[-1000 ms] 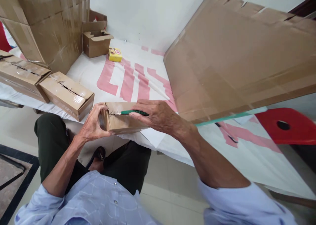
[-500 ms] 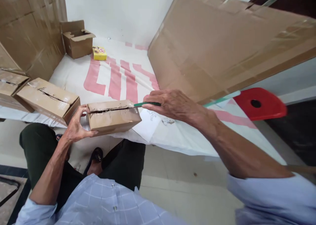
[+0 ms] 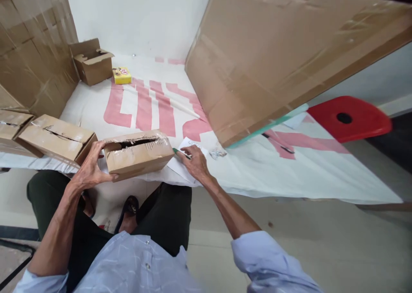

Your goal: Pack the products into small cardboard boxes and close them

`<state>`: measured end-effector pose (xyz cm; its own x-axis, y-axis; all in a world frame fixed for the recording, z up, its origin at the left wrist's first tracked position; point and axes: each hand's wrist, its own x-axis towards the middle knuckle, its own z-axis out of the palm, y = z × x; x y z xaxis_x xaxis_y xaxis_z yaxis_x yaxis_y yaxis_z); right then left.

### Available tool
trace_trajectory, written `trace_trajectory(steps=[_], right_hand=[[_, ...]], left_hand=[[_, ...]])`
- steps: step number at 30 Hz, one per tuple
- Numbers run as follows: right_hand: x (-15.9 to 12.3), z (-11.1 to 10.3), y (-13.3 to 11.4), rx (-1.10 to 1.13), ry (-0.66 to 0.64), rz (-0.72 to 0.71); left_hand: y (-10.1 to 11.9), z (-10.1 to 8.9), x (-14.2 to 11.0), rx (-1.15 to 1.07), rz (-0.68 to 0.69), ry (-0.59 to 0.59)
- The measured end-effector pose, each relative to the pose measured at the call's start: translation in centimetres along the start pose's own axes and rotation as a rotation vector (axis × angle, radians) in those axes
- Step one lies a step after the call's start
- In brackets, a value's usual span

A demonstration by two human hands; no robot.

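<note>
Table under a white cloth with pink lettering is seen to run across the view. A broad brown cardboard sheet or carton side is propped at the right; a tall, tape-wrapped brown carton is stood at the left.

Oblong brown cardboard box, taped on top, is set at the table's near edge, directly before the person. Its top seam is parted in a dark, ragged slit; contents cannot be made out. A similar brown box with a split top seam is placed just left of it.

A white paper sheet is partly covered by the nearer box. The left hand is spread wide around that box's left end, thumb laid along the front face, fingers at the top corner. By the right hand, fingers closed in narrowly, a slim green-handled tool is held beside the box's right end; contact cannot be told.

Judgement: box probably light to moderate, walls stiff, top weakened along the slit, tape somewhat slippery. Best gripped low at ends or side walls, flaps avoided.
</note>
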<state>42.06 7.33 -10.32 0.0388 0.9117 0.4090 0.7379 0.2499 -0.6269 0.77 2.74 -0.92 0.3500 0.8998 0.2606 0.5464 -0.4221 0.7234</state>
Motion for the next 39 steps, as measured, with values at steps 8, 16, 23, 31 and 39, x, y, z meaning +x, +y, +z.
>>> trace_trajectory(steps=[8, 16, 23, 31, 39], right_hand=[[3.2, -1.5, -10.9, 0.049, -0.005, -0.429], [6.3, -0.8, -14.2, -0.149, -0.196, -0.425], [9.3, -0.7, -14.6, -0.065, -0.329, -0.388], [14.8, -0.5, -14.0, 0.117, -0.45, -0.207], [10.5, -1.5, -14.1, -0.074, 0.009, -0.355]], left_hand=[[0.4, -0.6, 0.3, 0.023, -0.012, -0.04], [0.5, -0.6, 0.2, 0.053, 0.0, -0.053], [0.3, -0.9, 0.3, 0.048, 0.009, -0.108], [0.8, -0.3, -0.1, 0.016, 0.011, -0.148], [0.1, 0.2, -0.1, -0.035, 0.002, -0.129]])
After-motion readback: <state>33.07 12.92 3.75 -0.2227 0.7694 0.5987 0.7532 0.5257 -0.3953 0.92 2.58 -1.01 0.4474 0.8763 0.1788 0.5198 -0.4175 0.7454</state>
